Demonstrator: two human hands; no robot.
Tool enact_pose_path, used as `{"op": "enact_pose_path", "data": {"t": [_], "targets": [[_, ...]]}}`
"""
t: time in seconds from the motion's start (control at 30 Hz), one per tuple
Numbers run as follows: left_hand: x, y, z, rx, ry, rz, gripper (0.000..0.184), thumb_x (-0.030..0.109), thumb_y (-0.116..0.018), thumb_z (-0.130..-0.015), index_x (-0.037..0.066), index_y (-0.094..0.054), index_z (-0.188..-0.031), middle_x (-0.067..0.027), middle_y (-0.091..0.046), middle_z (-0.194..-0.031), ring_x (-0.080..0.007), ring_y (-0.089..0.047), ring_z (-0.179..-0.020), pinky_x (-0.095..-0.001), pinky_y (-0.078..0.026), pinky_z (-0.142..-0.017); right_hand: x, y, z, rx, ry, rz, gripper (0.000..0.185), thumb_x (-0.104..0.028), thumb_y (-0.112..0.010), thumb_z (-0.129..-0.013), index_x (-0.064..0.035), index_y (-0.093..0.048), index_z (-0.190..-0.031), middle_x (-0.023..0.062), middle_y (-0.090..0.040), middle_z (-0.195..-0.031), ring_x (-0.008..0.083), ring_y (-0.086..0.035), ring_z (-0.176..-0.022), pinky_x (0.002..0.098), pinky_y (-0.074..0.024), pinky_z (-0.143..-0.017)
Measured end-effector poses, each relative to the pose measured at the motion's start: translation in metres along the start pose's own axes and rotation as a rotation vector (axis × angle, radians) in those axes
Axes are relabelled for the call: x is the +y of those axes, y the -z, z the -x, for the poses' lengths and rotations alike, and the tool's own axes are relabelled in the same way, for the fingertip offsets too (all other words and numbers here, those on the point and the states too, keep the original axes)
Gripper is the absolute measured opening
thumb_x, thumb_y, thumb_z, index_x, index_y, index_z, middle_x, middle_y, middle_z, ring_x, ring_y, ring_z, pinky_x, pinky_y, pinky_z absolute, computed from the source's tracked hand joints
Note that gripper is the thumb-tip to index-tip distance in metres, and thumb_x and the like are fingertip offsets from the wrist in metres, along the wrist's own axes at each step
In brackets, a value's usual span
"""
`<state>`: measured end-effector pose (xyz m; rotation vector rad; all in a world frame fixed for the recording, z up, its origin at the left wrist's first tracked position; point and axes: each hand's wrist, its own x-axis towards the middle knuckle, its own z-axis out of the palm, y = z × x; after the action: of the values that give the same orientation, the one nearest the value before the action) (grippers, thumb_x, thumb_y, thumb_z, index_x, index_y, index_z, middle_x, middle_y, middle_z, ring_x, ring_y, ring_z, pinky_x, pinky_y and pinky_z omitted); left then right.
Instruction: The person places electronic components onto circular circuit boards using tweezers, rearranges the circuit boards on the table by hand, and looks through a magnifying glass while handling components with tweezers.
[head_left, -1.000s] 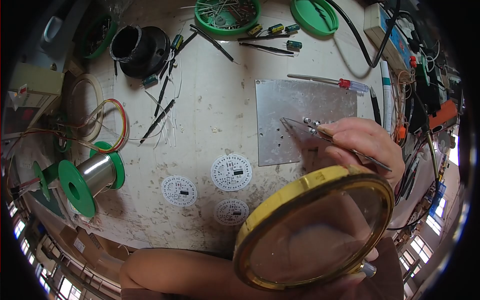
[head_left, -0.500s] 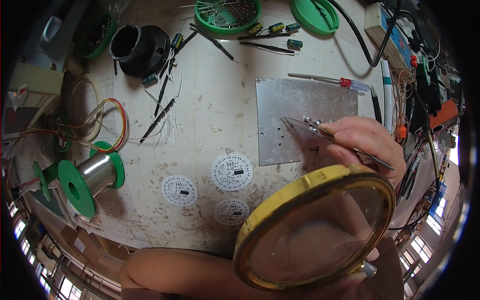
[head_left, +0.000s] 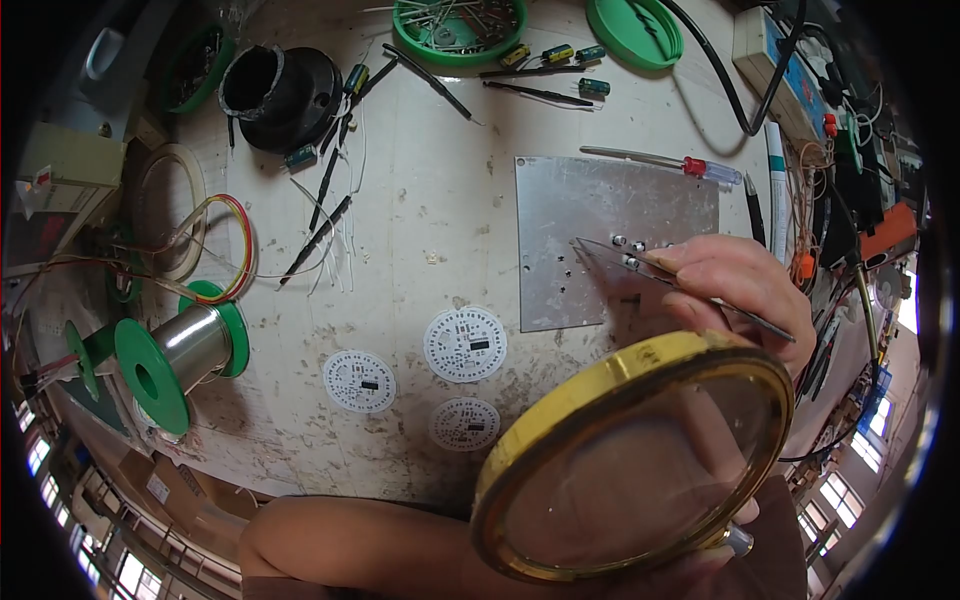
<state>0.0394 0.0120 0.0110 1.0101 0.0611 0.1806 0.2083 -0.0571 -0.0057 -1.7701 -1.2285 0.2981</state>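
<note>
My right hand (head_left: 740,285) is closed round metal tweezers (head_left: 700,292), whose tips are over the left half of a grey metal plate (head_left: 570,200). Small silvery parts (head_left: 630,260) lie on the plate close to the tweezers. My left hand (head_left: 705,562), low in the view and mostly hidden, grips the handle of a gold-rimmed magnifying glass (head_left: 620,370). The lens is tilted below my right hand. Left of it lie round white circuit boards (head_left: 465,345), (head_left: 360,382), (head_left: 465,424), each with a dark chip.
A solder spool (head_left: 195,343) stands at the left, near coloured wires and a tape ring (head_left: 190,160). Behind are a black round holder (head_left: 285,100), capacitors, black leads and green dishes (head_left: 460,52). A screwdriver (head_left: 695,168) crosses the plate's back edge; cables and tools line the right.
The view has shifted very slightly, so the plate and boards appear a little further right. Both hands keep their holds, and the tweezer tips remain over the plate.
</note>
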Motion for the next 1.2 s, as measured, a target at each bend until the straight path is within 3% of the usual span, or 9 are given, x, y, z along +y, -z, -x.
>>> {"op": "enact_pose_path", "data": {"t": [0.17, 0.33, 0.47, 0.77, 1.0, 1.03, 1.13, 1.2], "targets": [[0.009, -0.002, 0.001, 0.045, 0.077, 0.017, 0.027, 0.031, -0.063, -0.090, 0.009, -0.064, -0.106, -0.0108, -0.053, -0.121, -0.0233, -0.058, -0.110, -0.0353, -0.049, -0.093, 0.001, 0.000, 0.001, 0.006, 0.007, -0.003, 0.022, 0.008, -0.075, -0.068, 0.0018, -0.069, -0.087, 0.0150, -0.069, -0.083, 0.0242, -0.067, -0.078, 0.0291, -0.0526, -0.069], [-0.009, -0.008, 0.002, 0.103, -0.077, 0.015, 0.026, 0.029, -0.062, -0.091, 0.009, -0.064, -0.107, -0.0100, -0.056, -0.117, -0.0228, -0.061, -0.104, -0.0341, -0.051, -0.088, -0.001, -0.001, 0.000, 0.006, -0.011, -0.011, 0.022, 0.008, -0.075, -0.068, 0.0019, -0.069, -0.087, 0.0154, -0.069, -0.084, 0.0242, -0.067, -0.078, 0.0289, -0.0526, -0.069], [-0.009, -0.013, 0.002, 0.141, -0.055, 0.053, 0.027, 0.030, -0.062, -0.090, 0.009, -0.064, -0.107, -0.0082, -0.058, -0.112, -0.0221, -0.062, -0.097, -0.0323, -0.053, -0.082, -0.003, -0.001, 0.000, 0.002, -0.032, -0.008, 0.021, 0.008, -0.076, -0.068, 0.0019, -0.069, -0.087, 0.0153, -0.069, -0.084, 0.0240, -0.068, -0.078, 0.0287, -0.0525, -0.069], [0.004, 0.004, 0.000, -0.051, 0.070, -0.047, 0.025, 0.025, -0.065, -0.088, 0.010, -0.062, -0.109, -0.0055, -0.059, -0.105, -0.0206, -0.062, -0.091, -0.0343, -0.053, -0.077, -0.001, 0.001, 0.001, 0.013, -0.005, -0.042, 0.020, 0.008, -0.075, -0.068, 0.0017, -0.070, -0.086, 0.0147, -0.070, -0.084, 0.0242, -0.068, -0.079, 0.0293, -0.0526, -0.071], [-0.017, -0.026, 0.017, -0.022, -0.014, 0.327, 0.039, 0.011, -0.065, -0.086, 0.002, -0.054, -0.122, -0.0117, -0.061, -0.111, -0.0205, -0.062, -0.102, -0.0300, -0.049, -0.085, -0.014, 0.002, 0.010, 0.131, -0.045, -0.224, 0.020, 0.009, -0.073, -0.067, 0.0023, -0.067, -0.085, 0.0162, -0.069, -0.085, 0.0266, -0.067, -0.079, 0.0321, -0.0532, -0.073], [-0.020, -0.027, 0.019, -0.043, -0.072, 0.237, 0.036, 0.010, -0.064, -0.086, 0.002, -0.053, -0.119, -0.0098, -0.064, -0.103, -0.0203, -0.064, -0.091, -0.0307, -0.050, -0.078, -0.017, 0.003, 0.013, 0.122, -0.037, -0.230, 0.019, 0.008, -0.072, -0.068, 0.0026, -0.065, -0.085, 0.0174, -0.068, -0.085, 0.0271, -0.067, -0.080, 0.0326, -0.0539, -0.072], [-0.024, -0.029, 0.027, -0.173, -0.009, 0.414, 0.035, 0.010, -0.065, -0.085, 0.001, -0.052, -0.116, -0.0092, -0.065, -0.091, -0.0222, -0.066, -0.080, -0.0333, -0.051, -0.070, -0.036, 0.003, 0.019, 0.151, 0.033, -0.271, 0.018, 0.007, -0.072, -0.069, 0.0024, -0.065, -0.084, 0.0178, -0.068, -0.084, 0.0272, -0.067, -0.082, 0.0334, -0.0548, -0.072], [-0.022, -0.030, 0.031, -0.136, -0.143, 0.277, 0.031, 0.012, -0.065, -0.083, 0.000, -0.052, -0.108, -0.0106, -0.062, -0.078, -0.0288, -0.064, -0.072, -0.0364, -0.049, -0.062, -0.045, 0.002, 0.019, 0.141, 0.104, -0.237, 0.020, 0.007, -0.071, -0.070, 0.0015, -0.061, -0.086, 0.0182, -0.066, -0.084, 0.0281, -0.066, -0.080, 0.0350, -0.0560, -0.072]]}}
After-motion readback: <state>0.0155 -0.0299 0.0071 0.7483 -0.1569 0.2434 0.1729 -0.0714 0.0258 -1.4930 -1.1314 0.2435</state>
